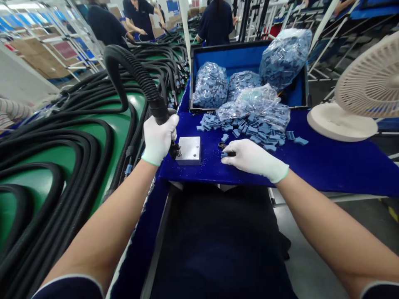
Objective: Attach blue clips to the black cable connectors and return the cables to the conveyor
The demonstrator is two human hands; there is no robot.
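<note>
My left hand (160, 137), in a white glove, is closed around the end of a black corrugated hose (149, 89). The hose bends up and over to the left. Below that fist, the dark end fitting with a small spring (178, 150) touches or overlaps the left side of a silver metal block (190, 149). My right hand (249, 157), also gloved, pinches a small blue plastic clip (224, 154) above the blue tabletop. A small black piece (222, 145) shows by its fingertips; whether it is held too, I cannot tell.
Loose blue clips (258, 131) lie heaped before a blue bin (240, 58) with clear bags of clips (210, 85). At right stands a white fan (374, 79). Several black hoses (71, 153) cover the green conveyor (102, 164) at left. Co-workers (216, 23) stand behind.
</note>
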